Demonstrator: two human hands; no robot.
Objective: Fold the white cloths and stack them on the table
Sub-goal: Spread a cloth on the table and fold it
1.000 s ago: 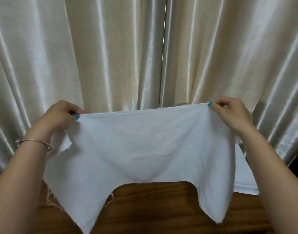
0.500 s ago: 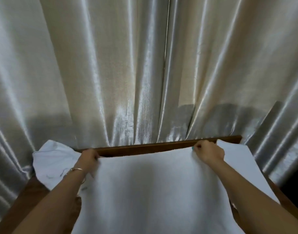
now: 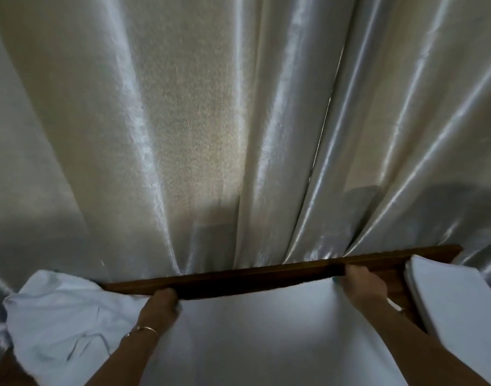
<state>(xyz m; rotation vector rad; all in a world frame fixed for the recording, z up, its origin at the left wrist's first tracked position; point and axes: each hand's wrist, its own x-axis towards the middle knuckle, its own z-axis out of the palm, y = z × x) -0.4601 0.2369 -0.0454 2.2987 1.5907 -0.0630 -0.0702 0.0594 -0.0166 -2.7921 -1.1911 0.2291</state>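
Dim, soft-focus view; curtain (image 3: 199, 121) sheen glares (wide-angle bending at edges).

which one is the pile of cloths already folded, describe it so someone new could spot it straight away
Start at the dark wooden table in front of the shiny cream curtain and follow its far edge to the right corner. There, past the right hand, lies the neat stack of folded white cloths. Unlike the flat white cloth being spread and the crumpled white cloth heap on the left, it has straight layered edges.
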